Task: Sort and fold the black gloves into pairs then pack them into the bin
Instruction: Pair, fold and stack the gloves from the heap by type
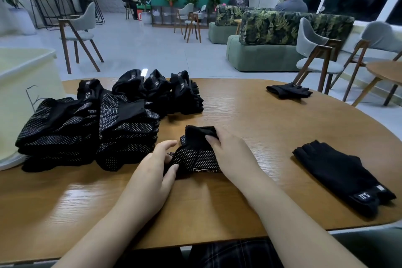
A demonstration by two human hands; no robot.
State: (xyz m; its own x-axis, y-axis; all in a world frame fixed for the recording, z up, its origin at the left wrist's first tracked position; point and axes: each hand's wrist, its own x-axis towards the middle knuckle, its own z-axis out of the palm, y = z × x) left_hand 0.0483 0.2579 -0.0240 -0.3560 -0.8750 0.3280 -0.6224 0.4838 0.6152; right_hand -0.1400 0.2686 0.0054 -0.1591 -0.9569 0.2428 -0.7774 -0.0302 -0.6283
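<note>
Mid-fold: my right hand [226,154] pinches the pair [195,154], left hand [156,165] grips its edge; next, w/ fold flattened, onto stack [121,128].

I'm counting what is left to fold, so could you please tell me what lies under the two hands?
A black glove, dotted side up with its cuff folded over, lies on the table under the left hand and right hand. Whether a second glove lies beneath is hidden.
</note>
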